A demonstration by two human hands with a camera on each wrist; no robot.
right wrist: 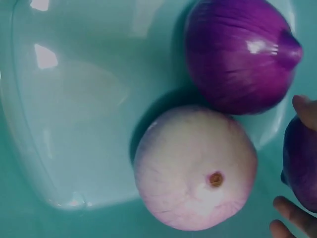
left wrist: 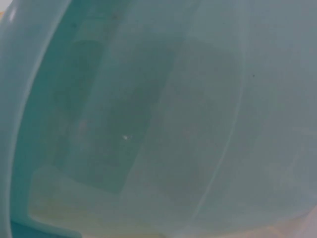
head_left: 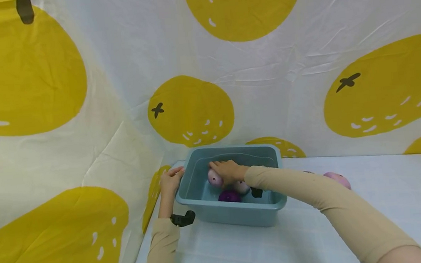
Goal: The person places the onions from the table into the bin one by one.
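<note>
A blue-green plastic basin (head_left: 237, 217) stands on the table. My left hand (head_left: 170, 181) grips its left rim; the left wrist view shows the basin's wall (left wrist: 163, 109) close up, with the grip itself out of sight. Inside the basin, my right hand (head_left: 229, 171) holds a pinkish-purple onion (head_left: 214, 178), thumb and fingers round it; the right wrist view shows only part of this onion (right wrist: 302, 163). Beneath and beside that hand lie a deep purple onion (head_left: 229, 196) and a pale pink-white onion (right wrist: 195, 168), nearly touching each other on the basin floor.
Right of the basin, another pinkish onion (head_left: 338, 179) lies on the pale tablecloth (head_left: 236, 252), partly behind my right sleeve. A small dark thing (head_left: 309, 172) shows just above the sleeve. A fruit-print curtain (head_left: 266, 76) hangs behind and along the left.
</note>
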